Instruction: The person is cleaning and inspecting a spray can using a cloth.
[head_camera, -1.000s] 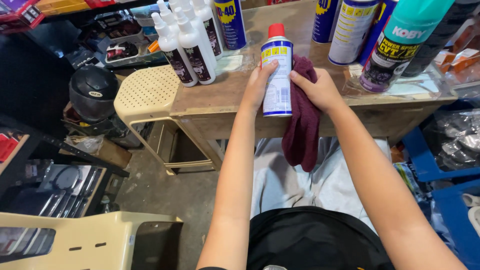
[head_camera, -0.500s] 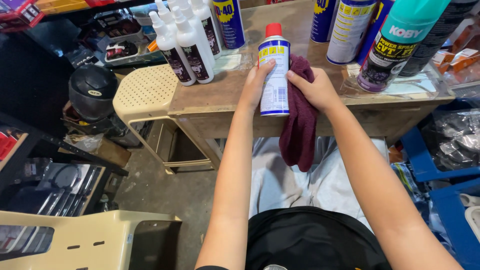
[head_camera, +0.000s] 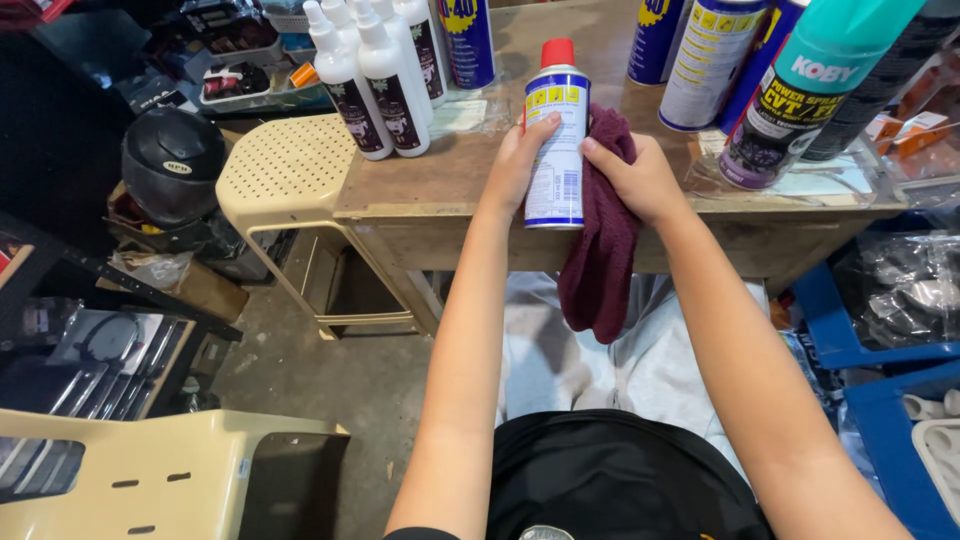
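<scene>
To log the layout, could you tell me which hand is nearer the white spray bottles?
Left. The left hand sits closer to the white spray bottles; the right hand lies farther.

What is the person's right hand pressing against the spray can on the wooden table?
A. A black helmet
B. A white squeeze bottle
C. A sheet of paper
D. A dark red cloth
D: the right hand holds a dark red cloth against the side of the spray can, while the left hand grips the can from the other side at the edge of the table; the cloth's loose end hangs below the table edge.
</scene>
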